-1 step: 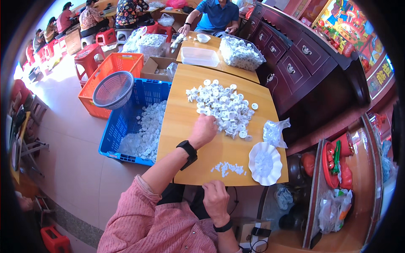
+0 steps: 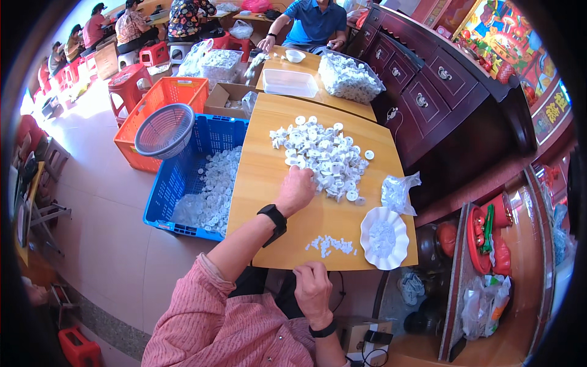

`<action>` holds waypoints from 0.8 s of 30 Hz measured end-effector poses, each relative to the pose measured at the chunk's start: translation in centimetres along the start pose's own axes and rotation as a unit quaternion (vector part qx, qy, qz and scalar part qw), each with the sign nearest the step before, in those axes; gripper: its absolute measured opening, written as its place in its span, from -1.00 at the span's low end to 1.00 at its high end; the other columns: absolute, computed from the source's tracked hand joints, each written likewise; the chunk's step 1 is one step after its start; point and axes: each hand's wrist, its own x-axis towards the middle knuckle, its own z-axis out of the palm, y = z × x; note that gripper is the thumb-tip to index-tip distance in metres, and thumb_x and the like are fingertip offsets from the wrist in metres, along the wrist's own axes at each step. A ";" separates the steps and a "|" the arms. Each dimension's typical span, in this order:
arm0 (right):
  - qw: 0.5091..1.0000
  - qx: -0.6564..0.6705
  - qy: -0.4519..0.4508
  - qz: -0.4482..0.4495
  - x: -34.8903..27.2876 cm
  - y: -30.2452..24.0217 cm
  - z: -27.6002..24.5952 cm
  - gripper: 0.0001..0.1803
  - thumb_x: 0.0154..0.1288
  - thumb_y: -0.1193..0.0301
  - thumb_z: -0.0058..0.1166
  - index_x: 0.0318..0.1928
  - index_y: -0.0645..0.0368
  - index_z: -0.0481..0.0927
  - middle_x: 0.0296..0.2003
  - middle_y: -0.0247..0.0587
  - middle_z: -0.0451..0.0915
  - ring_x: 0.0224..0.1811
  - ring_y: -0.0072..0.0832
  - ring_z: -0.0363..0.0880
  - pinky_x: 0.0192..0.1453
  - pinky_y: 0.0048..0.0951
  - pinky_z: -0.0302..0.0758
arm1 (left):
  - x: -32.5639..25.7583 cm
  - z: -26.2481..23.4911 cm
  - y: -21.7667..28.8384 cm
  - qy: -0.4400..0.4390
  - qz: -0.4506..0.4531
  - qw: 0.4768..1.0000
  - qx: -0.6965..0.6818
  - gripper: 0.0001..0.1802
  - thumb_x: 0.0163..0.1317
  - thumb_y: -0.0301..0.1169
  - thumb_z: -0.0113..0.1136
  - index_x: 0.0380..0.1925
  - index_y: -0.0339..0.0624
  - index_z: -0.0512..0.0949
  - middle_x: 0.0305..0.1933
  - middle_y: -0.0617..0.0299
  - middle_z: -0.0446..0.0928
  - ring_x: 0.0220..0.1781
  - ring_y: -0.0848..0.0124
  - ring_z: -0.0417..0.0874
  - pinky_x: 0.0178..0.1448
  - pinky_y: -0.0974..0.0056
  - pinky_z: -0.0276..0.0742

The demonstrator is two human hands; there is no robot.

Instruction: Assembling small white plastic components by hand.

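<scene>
A pile of small white plastic parts (image 2: 330,156), many with round disc ends, lies on the wooden table (image 2: 263,147). My left hand (image 2: 296,188) is at the pile's near left edge, its bent fingers closed on a white plastic part there; the fingertips are partly hidden. At the table's near edge is my right hand (image 2: 313,289), its fingers curled together, and whatever they hold is hidden. Just beyond it lie several tiny white pieces (image 2: 330,245), loosely spread. To their right, a white scalloped plate (image 2: 398,252) holds more tiny pale pieces.
A clear plastic bag (image 2: 399,192) lies at the table's right edge. Left of the table stand a blue crate (image 2: 165,189) of white parts, a grey basket (image 2: 164,131) and an orange crate (image 2: 199,90). Across sits a co-worker (image 2: 315,27) near a filled tub (image 2: 327,55). Dark drawers (image 2: 422,98) flank the right.
My left hand has barely shifted at the pile's edge; my right hand stays put. White parts by the co-worker's hand on the far table are blurred, shifting slightly.
</scene>
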 end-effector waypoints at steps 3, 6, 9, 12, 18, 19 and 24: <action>0.999 0.025 0.010 0.039 0.5 -0.2 -0.4 -0.91 0.10 0.62 0.23 -0.35 0.23 0.61 -0.35 -0.12 0.50 -0.28 -0.14 0.58 -0.23 -0.21 0.55 | 0.5 0.6 -0.2 0.007 -0.012 0.999 0.037 -0.78 0.14 -0.44 0.18 -0.21 -0.27 0.62 -0.13 -0.24 0.50 -0.10 -0.14 0.61 0.01 -0.04 0.57; 0.998 0.047 0.016 0.046 0.4 0.2 -0.4 -0.90 0.15 0.60 0.23 -0.31 0.21 0.61 -0.35 -0.11 0.49 -0.29 -0.12 0.57 -0.23 -0.19 0.55 | 0.5 0.9 -1.3 -0.012 -0.015 0.999 0.042 -0.79 0.14 -0.45 0.18 -0.23 -0.29 0.59 -0.15 -0.20 0.49 -0.09 -0.11 0.61 -0.02 -0.06 0.57; 0.994 0.077 0.038 0.067 0.3 0.6 -0.1 -0.90 0.20 0.59 0.21 -0.26 0.22 0.60 -0.33 -0.08 0.49 -0.29 -0.09 0.57 -0.23 -0.19 0.55 | 0.3 0.7 -2.6 0.031 0.044 0.998 0.043 -0.73 0.01 -0.46 0.25 -0.24 -0.27 0.67 -0.34 -0.13 0.59 -0.18 -0.04 0.62 -0.06 0.00 0.58; 0.986 0.117 0.061 0.107 0.2 0.7 0.1 -0.89 0.25 0.59 0.18 -0.21 0.24 0.60 -0.32 -0.06 0.51 -0.30 -0.09 0.57 -0.24 -0.20 0.54 | -1.3 -2.2 -1.0 -0.046 0.038 0.998 0.029 -0.72 0.07 -0.46 0.27 -0.20 -0.36 0.66 -0.33 -0.07 0.64 -0.29 0.14 0.68 -0.18 0.13 0.62; 0.978 0.142 0.083 0.131 0.6 0.7 -0.2 -0.89 0.28 0.60 0.15 -0.18 0.29 0.62 -0.33 -0.05 0.54 -0.30 -0.12 0.59 -0.23 -0.24 0.55 | -7.5 -7.4 1.7 -0.164 -0.170 0.906 -0.350 -0.73 0.27 -0.43 0.25 -0.14 -0.46 0.63 -0.26 0.11 0.67 -0.31 0.46 0.71 -0.18 0.40 0.68; 0.971 0.166 0.082 0.150 0.8 0.7 -0.3 -0.90 0.28 0.60 0.15 -0.19 0.29 0.62 -0.33 -0.06 0.55 -0.31 -0.17 0.60 -0.23 -0.27 0.55 | -8.6 -8.3 2.1 -0.161 -0.184 0.895 -0.374 -0.75 0.29 -0.45 0.25 -0.14 -0.45 0.62 -0.25 0.10 0.67 -0.29 0.44 0.71 -0.14 0.39 0.69; 0.930 0.280 0.068 0.229 0.7 0.9 0.3 -0.91 0.30 0.57 0.17 -0.20 0.31 0.61 -0.36 -0.16 0.55 -0.37 -0.42 0.58 -0.30 -0.42 0.53 | -13.6 -8.2 1.4 -0.111 -0.227 0.830 -0.498 -0.76 0.31 -0.47 0.26 -0.11 -0.43 0.58 -0.19 0.04 0.66 -0.20 0.35 0.73 -0.06 0.34 0.72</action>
